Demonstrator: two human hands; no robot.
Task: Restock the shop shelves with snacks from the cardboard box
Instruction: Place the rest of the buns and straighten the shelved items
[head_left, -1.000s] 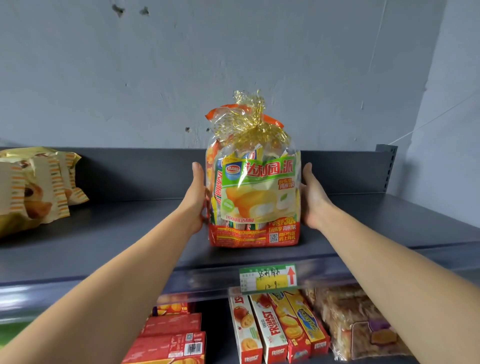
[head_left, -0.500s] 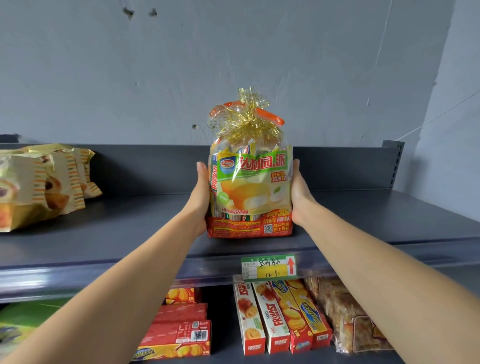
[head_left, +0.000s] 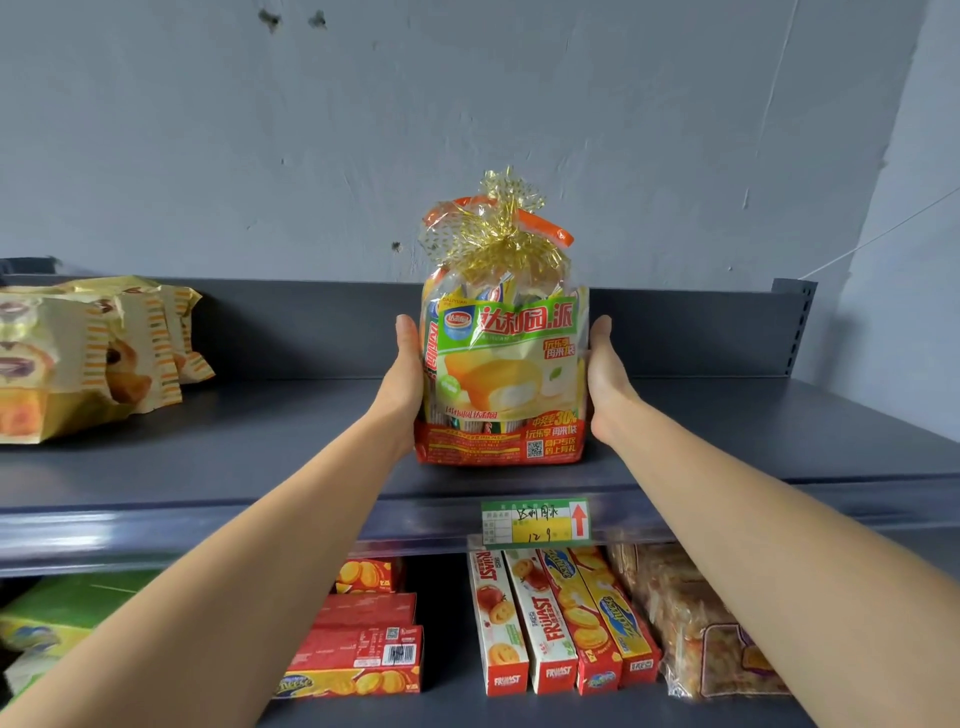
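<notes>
A clear snack bag (head_left: 506, 364) with a green, yellow and red label and a gold bow on top stands upright on the top grey shelf (head_left: 260, 447), just above a price tag (head_left: 535, 522). My left hand (head_left: 402, 379) lies flat against its left side, thumb pointing up. My right hand (head_left: 608, 379) presses the right side in the same way. The fingers of both hands run back along the bag and are partly hidden behind it. The cardboard box is out of view.
Yellow striped pastry bags (head_left: 78, 358) lie at the left of the top shelf. The lower shelf holds red biscuit boxes (head_left: 363, 644), upright Fruiast boxes (head_left: 550, 618), a clear bag of cakes (head_left: 696, 623) and a green pack (head_left: 62, 608). A grey wall stands behind.
Both hands stay at the bag's sides, and my right hand has drawn in tighter against it. The bag stands straighter, and the view has shifted slightly.
</notes>
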